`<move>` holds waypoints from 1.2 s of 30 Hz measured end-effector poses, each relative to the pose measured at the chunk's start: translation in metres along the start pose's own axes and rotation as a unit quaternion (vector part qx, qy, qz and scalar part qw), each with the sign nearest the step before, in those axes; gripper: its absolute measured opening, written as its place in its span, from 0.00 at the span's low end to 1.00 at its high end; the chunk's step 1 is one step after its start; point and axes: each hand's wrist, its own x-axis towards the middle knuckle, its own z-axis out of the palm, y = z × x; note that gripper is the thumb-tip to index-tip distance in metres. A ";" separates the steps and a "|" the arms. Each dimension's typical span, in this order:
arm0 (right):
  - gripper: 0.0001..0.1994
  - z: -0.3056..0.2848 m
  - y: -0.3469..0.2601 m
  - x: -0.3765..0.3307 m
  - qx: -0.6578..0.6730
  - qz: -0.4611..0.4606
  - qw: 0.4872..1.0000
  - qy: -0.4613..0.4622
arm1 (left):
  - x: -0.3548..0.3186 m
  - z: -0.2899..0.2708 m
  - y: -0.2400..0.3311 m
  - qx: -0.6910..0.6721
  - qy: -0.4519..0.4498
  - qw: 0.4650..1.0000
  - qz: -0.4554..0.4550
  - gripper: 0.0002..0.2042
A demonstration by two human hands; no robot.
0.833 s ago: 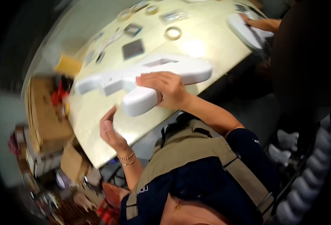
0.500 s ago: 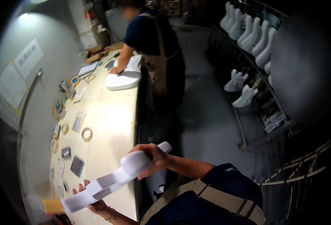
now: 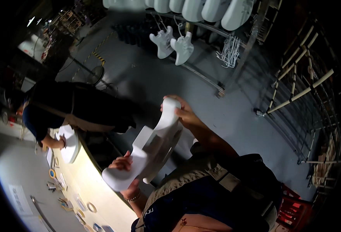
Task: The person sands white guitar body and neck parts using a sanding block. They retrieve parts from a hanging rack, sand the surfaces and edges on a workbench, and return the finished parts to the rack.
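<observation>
Between my two hands is a white electric guitar body (image 3: 140, 155), tilted so that its edge and notched cutouts show. My left hand (image 3: 122, 162) is closed round its lower, rounded end, fingers on the far side and the wrist with a bracelet below. At the upper end my right hand (image 3: 184, 112) grips a horn of the body, thumb on the near face. The piece is held up in the air, past the edge of the cream worktable (image 3: 87, 170); part of its underside is in shadow.
At the table's far end a co-worker (image 3: 43, 112) leans over another white body (image 3: 69, 145). Tape rolls (image 3: 91, 207) lie on the table. White bodies hang on a rack (image 3: 205, 79) ahead; a pipe-frame cart (image 3: 300, 94) stands right, a red crate (image 3: 292, 208) lower right.
My view has swung to the right. The guitar body has turned in my hands and moved away from over the table; both hands have shifted their hold on it.
</observation>
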 end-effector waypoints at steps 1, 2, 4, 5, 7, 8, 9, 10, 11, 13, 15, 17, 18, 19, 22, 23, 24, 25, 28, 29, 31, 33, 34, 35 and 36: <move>0.23 -0.018 -0.008 0.006 -0.034 -0.027 0.999 0.022 | 0.015 0.006 -0.013 0.010 -0.024 0.999 -0.022 0.29; 0.19 -0.039 -0.021 0.013 -0.079 -0.054 0.995 0.043 | 0.029 0.014 -0.036 0.009 -0.046 0.998 -0.041 0.28; 0.11 -0.072 -0.042 0.024 -0.165 -0.070 0.975 0.130 | 0.053 0.033 -0.072 -0.034 -0.076 0.994 -0.066 0.26; 0.10 -0.086 -0.055 0.028 -0.206 -0.079 0.963 0.155 | 0.069 0.047 -0.082 -0.052 -0.079 0.992 -0.083 0.25; 0.09 -0.106 -0.067 0.039 -0.225 -0.088 0.947 0.211 | 0.099 0.059 -0.099 -0.020 -0.094 0.990 -0.099 0.24; 0.10 -0.118 -0.070 0.040 -0.219 -0.063 0.942 0.248 | 0.112 0.063 -0.111 0.001 -0.093 0.990 -0.109 0.24; 0.10 -0.129 -0.072 0.041 -0.212 -0.038 0.934 0.285 | 0.125 0.062 -0.126 -0.010 -0.099 0.989 -0.107 0.23; 0.10 -0.140 -0.071 0.045 -0.204 -0.012 0.925 0.320 | 0.139 0.065 -0.139 -0.009 -0.091 0.990 -0.112 0.22; 0.11 -0.152 -0.067 0.049 -0.200 0.004 0.918 0.343 | 0.152 0.066 -0.156 -0.012 -0.087 0.990 -0.112 0.23; 0.13 -0.174 -0.056 0.057 -0.196 0.040 0.899 0.389 | 0.178 0.064 -0.188 -0.012 -0.082 0.990 -0.118 0.24; 0.13 -0.192 -0.046 0.074 -0.217 0.088 0.886 0.399 | 0.205 0.059 -0.219 -0.005 -0.078 0.989 -0.129 0.25; 0.14 -0.209 -0.036 0.099 -0.232 0.122 0.876 0.404 | 0.234 0.054 -0.252 0.016 -0.078 0.983 -0.167 0.26; 0.14 -0.220 -0.033 0.116 -0.245 0.133 0.871 0.405 | 0.249 0.053 -0.267 0.034 -0.081 0.978 -0.190 0.27; 0.14 -0.227 -0.027 0.135 -0.251 0.147 0.867 0.404 | 0.261 0.047 -0.290 0.059 -0.074 0.975 -0.200 0.27; 0.13 -0.255 -0.009 0.188 -0.283 0.170 0.855 0.400 | 0.301 0.041 -0.346 0.080 -0.080 0.962 -0.247 0.29; 0.13 -0.262 -0.004 0.208 -0.292 0.195 0.846 0.401 | 0.316 0.041 -0.363 0.071 -0.083 0.963 -0.245 0.28; 0.13 -0.269 0.000 0.228 -0.301 0.220 0.837 0.400 | 0.332 0.041 -0.378 0.072 -0.090 0.961 -0.250 0.28; 0.13 -0.272 0.002 0.252 -0.301 0.235 0.842 0.381 | 0.346 0.039 -0.392 0.075 -0.096 0.958 -0.259 0.27; 0.14 -0.286 0.009 0.317 -0.278 0.259 0.860 0.342 | 0.379 0.034 -0.423 0.087 -0.110 0.948 -0.286 0.27; 0.15 -0.298 0.013 0.339 -0.273 0.268 0.860 0.337 | 0.389 0.032 -0.434 0.094 -0.109 0.949 -0.280 0.26; 0.15 -0.332 0.023 0.380 -0.274 0.261 0.859 0.345 | 0.408 0.026 -0.456 0.119 -0.127 0.949 -0.263 0.25; 0.17 -0.373 0.028 0.425 -0.279 0.244 0.855 0.364 | 0.427 0.021 -0.482 0.134 -0.148 0.953 -0.228 0.26; 0.19 -0.397 0.030 0.450 -0.280 0.234 0.851 0.378 | 0.432 0.020 -0.495 0.142 -0.156 0.954 -0.214 0.26; 0.25 -0.429 0.035 0.473 -0.347 0.232 0.815 0.402 | 0.436 0.023 -0.505 0.106 -0.127 0.951 -0.260 0.26; 0.31 -0.463 0.039 0.497 -0.412 0.228 0.776 0.420 | 0.440 0.025 -0.515 0.116 -0.135 0.948 -0.263 0.26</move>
